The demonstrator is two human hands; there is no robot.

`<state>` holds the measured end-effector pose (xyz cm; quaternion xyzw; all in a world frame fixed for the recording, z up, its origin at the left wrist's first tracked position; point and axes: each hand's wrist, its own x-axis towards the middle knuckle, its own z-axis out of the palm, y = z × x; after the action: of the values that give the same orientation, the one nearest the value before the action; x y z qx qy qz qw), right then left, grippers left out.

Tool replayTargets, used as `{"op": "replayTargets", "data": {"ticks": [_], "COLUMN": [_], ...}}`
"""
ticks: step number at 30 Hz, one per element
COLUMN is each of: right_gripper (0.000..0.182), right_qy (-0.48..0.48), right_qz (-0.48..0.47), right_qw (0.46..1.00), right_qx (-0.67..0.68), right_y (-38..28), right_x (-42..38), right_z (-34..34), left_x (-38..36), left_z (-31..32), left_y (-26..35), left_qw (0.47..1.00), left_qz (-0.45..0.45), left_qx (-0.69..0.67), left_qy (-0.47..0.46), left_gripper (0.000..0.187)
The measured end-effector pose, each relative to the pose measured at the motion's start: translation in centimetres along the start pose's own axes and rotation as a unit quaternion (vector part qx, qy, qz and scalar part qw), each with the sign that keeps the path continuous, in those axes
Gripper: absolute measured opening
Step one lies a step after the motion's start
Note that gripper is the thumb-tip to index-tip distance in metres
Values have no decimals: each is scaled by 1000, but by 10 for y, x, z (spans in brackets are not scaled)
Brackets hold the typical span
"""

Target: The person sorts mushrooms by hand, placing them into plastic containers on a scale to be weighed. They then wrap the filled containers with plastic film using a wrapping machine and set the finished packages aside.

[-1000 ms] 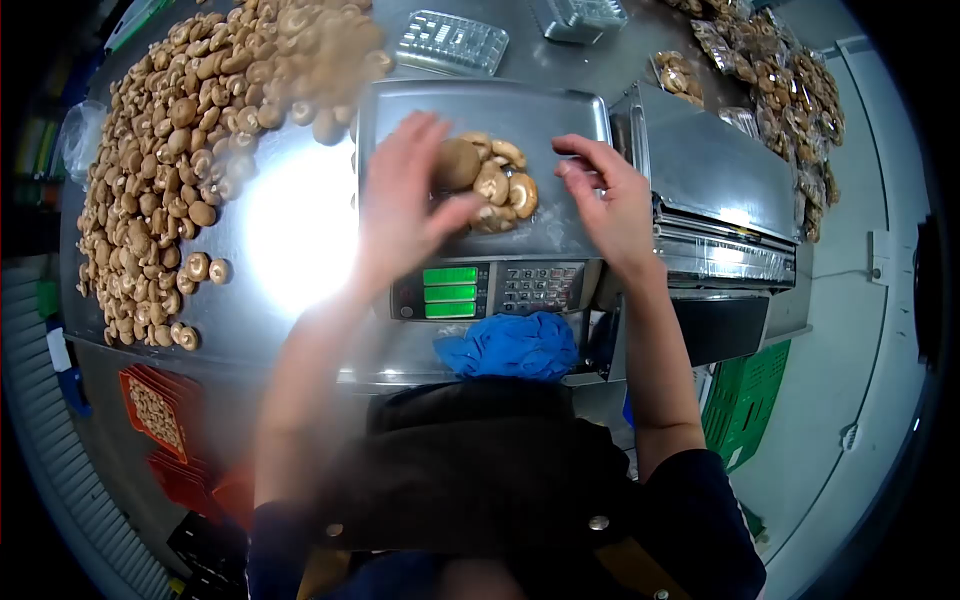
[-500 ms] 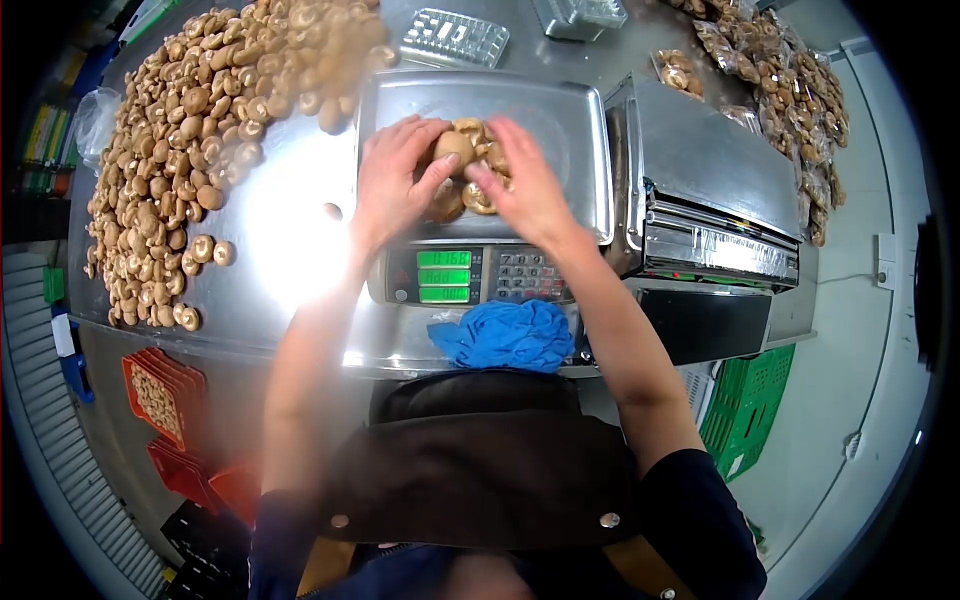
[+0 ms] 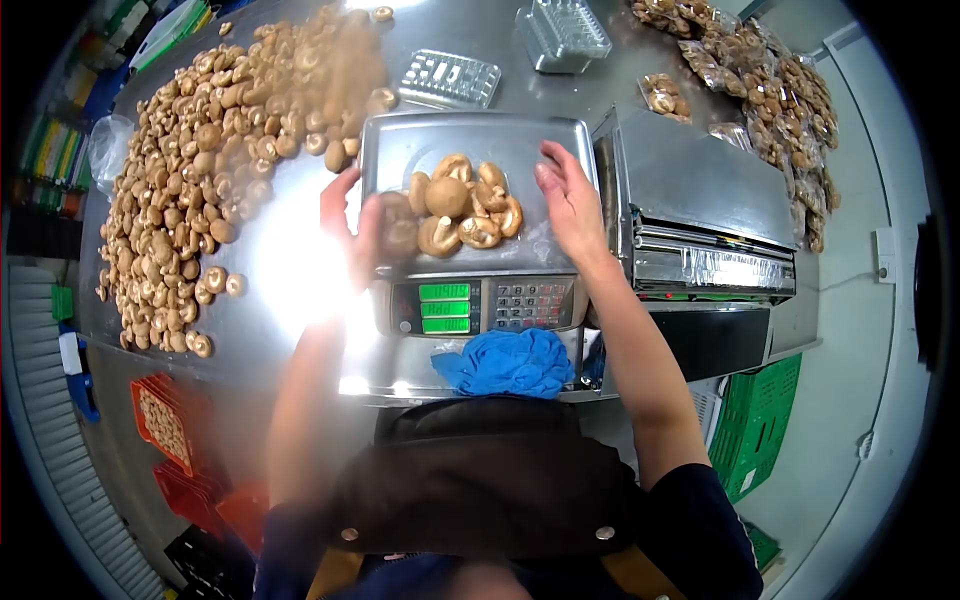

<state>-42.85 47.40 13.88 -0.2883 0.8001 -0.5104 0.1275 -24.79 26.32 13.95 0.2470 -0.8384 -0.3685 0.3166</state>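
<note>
Several brown mushrooms (image 3: 447, 197) lie in a loose cluster on the metal pan of a scale (image 3: 540, 255). My left hand (image 3: 352, 225) is at the pan's left edge, fingers apart, partly blurred by glare, beside the leftmost mushroom. At the pan's right side is my right hand (image 3: 576, 205), fingers spread and nothing in them, apart from the mushrooms. Below the pan, the scale's green display (image 3: 444, 308) is lit, its digits too blurred to read surely. A crumpled blue cloth (image 3: 507, 362) lies in front of the keypad.
A large mushroom pile (image 3: 170, 220) covers the table's left. Behind the scale are a clear tray (image 3: 449, 79) and stacked clear trays (image 3: 566, 35). To the right stands a metal wrapping machine (image 3: 700, 200), with bagged mushrooms (image 3: 780, 100) beyond. Red crates (image 3: 165, 425) and a green crate (image 3: 755, 425) sit below.
Both hands have let go of the mushrooms and moved apart to either side of the pan. The mushroom cluster now shows uncovered. The whole view has shifted slightly.
</note>
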Motion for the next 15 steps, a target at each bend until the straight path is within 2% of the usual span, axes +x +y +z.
{"op": "replayTargets", "data": {"ticks": [1,3,5,7,9,11,13,15], "right_gripper": [53,51,50,49,49,51,53,50], "right_qy": [-16,-79,-67,-70,-70,-67,-23,10], "right_qz": [55,139,20,73,56,47,27,8], "right_qw": [998,982,980,982,984,982,987,989], "right_qx": [-36,-99,-185,-158,-156,-168,-155,-149], "right_y": [4,0,27,1,6,-1,-19,-39], "right_x": [2,1,-6,-8,-8,-12,-19,-26], "right_z": [-4,-4,22,24,22,10,-16,-57], "left_x": [-3,-2,-11,-9,-10,-13,-6,5], "left_z": [-3,-19,-6,-6,-3,-4,-3,2], "left_y": [-4,7,-17,-22,-30,-35,13,44], "left_qw": [998,952,935,929,928,914,930,922], "left_qz": [-43,-254,-275,-293,-286,-247,-238,-204], "left_qx": [46,-12,-75,-121,-170,-261,-217,-257], "left_qy": [30,-170,-211,-192,-170,-188,-176,-206], "left_gripper": [37,39,42,44,47,49,49,47]}}
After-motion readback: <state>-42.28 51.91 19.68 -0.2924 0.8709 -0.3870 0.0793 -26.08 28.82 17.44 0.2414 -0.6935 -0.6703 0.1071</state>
